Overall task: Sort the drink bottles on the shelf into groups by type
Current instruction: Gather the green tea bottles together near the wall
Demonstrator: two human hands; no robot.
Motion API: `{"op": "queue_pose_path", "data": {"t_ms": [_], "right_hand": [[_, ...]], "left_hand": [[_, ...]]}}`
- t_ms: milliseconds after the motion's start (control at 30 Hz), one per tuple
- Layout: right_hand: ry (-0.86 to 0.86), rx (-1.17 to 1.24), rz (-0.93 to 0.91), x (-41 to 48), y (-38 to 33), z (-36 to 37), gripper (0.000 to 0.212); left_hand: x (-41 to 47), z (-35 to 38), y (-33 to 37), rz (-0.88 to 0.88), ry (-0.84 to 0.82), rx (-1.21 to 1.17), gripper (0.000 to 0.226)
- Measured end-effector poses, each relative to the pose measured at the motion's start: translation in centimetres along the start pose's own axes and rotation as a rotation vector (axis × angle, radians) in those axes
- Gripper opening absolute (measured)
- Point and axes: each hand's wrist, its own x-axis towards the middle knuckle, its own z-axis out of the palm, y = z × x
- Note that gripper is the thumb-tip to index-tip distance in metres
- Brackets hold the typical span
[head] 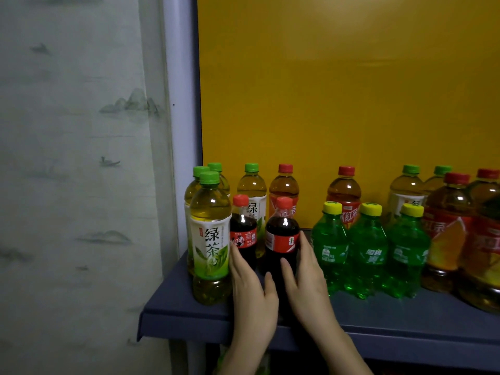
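Both hands sit nearest the lens, reaching up over the shelf point(189, 312) front edge. Left hand point(250, 290): grip spread flat, fingers together, lying w/ its tips at the base of the rear cola point(243, 231), between it and the front green tea point(210, 239). Not closed on anything. Right hand point(305, 282): grip cupped round the right side of the front cola point(282, 236), thumb on the front of the bottle, fingers up the side near the red label. Looks like a loose wrap, not a full squeeze.

Key relation: the two colas stand upright, long axis vertical, side by side w/ a small gap. Front cola is directly ahead of the right palm; rear cola is ahead of the left fingertips & further back. So right hand is nearer its bottle and already on it.

Layout: green teas bunch at far left, one more behind the colas beside a red tea point(284, 188). Three Sprites point(368, 247) stand in a row just right of the right hand. More red & green teas mixed at far right.

Guess: colas are being pushed together; sorting is partly done.
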Motion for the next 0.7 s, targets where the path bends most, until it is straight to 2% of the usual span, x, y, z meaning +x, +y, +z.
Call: {"op": "queue_pose_path", "data": {"t_ms": [267,467,700], "right_hand": [[-0.067,0.118,0.093,1.6,0.5,0.3,0.069],[-0.092,0.074,0.131,1.8,1.1,0.7,0.071],[-0.091,0.040,0.097,1.1,1.2,0.3,0.068]], "left_hand": [[2.3,1.1,-0.6,-0.041,0.020,0.051,0.079],[4.5,2.3,-1.0,-0.160,0.129,0.086,0.082],[5.0,2.6,-1.4,-0.252,0.110,0.054,0.069]]}}
